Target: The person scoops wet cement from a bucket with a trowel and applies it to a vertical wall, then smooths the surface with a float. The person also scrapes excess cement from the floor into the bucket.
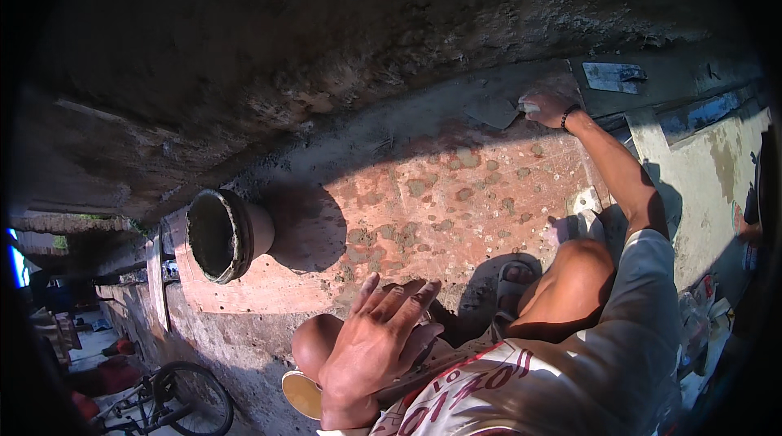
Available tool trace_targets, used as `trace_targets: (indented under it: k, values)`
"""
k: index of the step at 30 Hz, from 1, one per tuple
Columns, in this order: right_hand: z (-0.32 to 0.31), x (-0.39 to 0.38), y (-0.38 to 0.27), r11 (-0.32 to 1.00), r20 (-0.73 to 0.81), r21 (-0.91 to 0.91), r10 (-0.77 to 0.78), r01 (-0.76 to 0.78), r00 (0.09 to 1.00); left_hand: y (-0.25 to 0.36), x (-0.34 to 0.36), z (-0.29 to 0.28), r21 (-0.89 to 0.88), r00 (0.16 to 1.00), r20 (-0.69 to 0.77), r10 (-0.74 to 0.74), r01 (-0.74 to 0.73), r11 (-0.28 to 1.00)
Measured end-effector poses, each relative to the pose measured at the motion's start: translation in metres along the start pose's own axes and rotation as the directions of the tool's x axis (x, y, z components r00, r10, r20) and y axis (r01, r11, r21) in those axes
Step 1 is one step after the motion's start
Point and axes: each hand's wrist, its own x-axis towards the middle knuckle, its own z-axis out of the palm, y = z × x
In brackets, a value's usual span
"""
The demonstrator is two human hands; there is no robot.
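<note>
My right hand (547,109), with a dark beaded bracelet at its wrist, reaches out over the far right of a reddish board (391,208). Its fingers are closed on a trowel (494,112), whose thin grey blade lies low over wet mortar (415,122) along the wall's foot. The trowel's handle is mostly hidden by the hand. Near my knee, my left hand (376,337) is held with its fingers stretched out and nothing in them. Grey mortar blotches spot the board. A mortar-crusted bucket (259,228) stands on its left part.
A rough, shadowed wall (326,37) rises along the far side. Beyond my right hand lies a flat rectangular plastering float (612,78). Wooden strips (648,136) cross the ledge at right. A bicycle (191,399) stands below at left. Plastic litter (700,314) lies at right.
</note>
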Motion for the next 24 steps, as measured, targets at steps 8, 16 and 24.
trace_targets:
  k: [8, 16, 24]
  values:
    - [-0.026, 0.071, 0.006, 0.993, -0.003, -0.119, -0.026, 0.025, 1.000, -0.098, -0.117, -0.015, -0.632, 0.165, -0.756, -0.634, 0.066, 0.772]
    - [0.010, 0.051, 0.000, 0.966, -0.135, -0.257, -0.029, -0.007, 0.990, -0.227, -0.164, 0.094, -0.980, -0.121, -0.079, -0.989, -0.173, 0.100]
    - [-0.062, 0.050, -0.193, 0.889, -0.304, -0.275, -0.441, 0.366, 0.844, -0.347, -0.148, 0.079, -0.898, -0.179, -0.037, -0.983, -0.426, 0.111]
